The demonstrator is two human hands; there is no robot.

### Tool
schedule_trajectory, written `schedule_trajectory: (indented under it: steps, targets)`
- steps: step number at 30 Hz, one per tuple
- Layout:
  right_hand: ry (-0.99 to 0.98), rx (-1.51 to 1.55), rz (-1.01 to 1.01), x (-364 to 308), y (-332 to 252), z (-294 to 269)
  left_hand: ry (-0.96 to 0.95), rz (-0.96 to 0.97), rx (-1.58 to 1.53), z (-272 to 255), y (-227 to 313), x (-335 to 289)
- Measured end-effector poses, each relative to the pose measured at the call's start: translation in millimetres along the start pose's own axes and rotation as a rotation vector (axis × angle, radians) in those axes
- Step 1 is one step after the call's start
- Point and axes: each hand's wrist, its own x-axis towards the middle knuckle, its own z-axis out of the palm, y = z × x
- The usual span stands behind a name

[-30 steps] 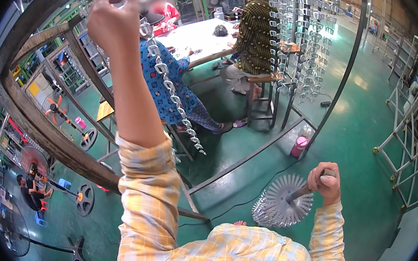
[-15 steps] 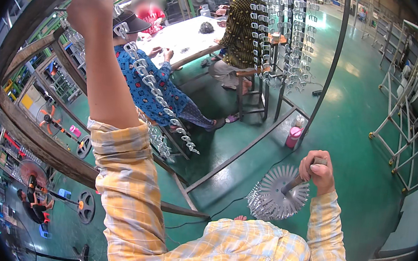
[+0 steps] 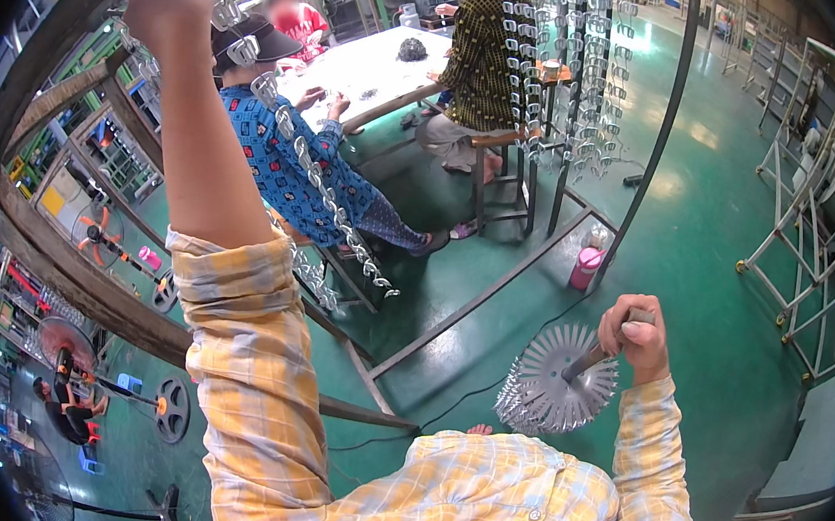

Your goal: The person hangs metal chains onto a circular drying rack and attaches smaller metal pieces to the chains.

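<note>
My left hand [image 3: 172, 8] is raised at the upper left beside the dark frame, its fingers closed at the top of a hanging chain of shiny metal clips [image 3: 298, 149]. Exactly how the fingertips grip it is hidden. Low on the right, my right hand [image 3: 636, 337] wraps round the grey handle [image 3: 589, 360] of a round metal disc [image 3: 550, 367]. Narrow slots ring the disc's edge, and many small silver pieces [image 3: 521, 406] cluster along its left and lower sides.
A dark metal frame [image 3: 93, 285] curves along the left. Clip strands [image 3: 600, 87] hang ahead near a black upright [image 3: 662, 143]. Co-workers sit at a white table [image 3: 380, 71]. A pink bottle [image 3: 586, 267] stands by the floor bar. Wheeled racks [image 3: 779, 215] stand right; a cable crosses the floor.
My left hand has shifted slightly left and down in the view, its fingers still at the chain's top. The right hand and disc have barely moved.
</note>
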Motion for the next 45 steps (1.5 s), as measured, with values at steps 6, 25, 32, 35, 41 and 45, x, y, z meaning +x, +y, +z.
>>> schedule_trajectory:
  steps: [6, 25, 32, 35, 41, 45]
  targets:
    - [0.011, -0.02, -0.022, 0.8, -1.5, 0.1, -0.034, -0.088, -0.347, -7.2, -4.2, 3.6]
    - [0.365, -0.228, -0.225, 0.1, 6.3, 19.5, -0.873, -0.348, -1.057, -55.6, -41.5, -246.6]
    - [0.334, -0.205, -0.289, 2.3, 6.6, 20.0, -1.23, -0.375, -1.02, -62.6, -70.6, -403.2]
    - [0.331, -0.212, -0.289, 1.3, 5.6, 18.7, -1.303, -0.345, -1.014, -65.8, -74.3, -460.5]
    - [0.295, -0.212, -0.28, 2.7, 7.3, 16.6, -1.381, -0.183, -0.969, -61.1, -71.4, -535.1]
    - [0.249, -0.193, -0.273, 2.6, 7.2, 14.6, -1.502, -0.003, -0.971, -58.7, -65.3, -559.9]
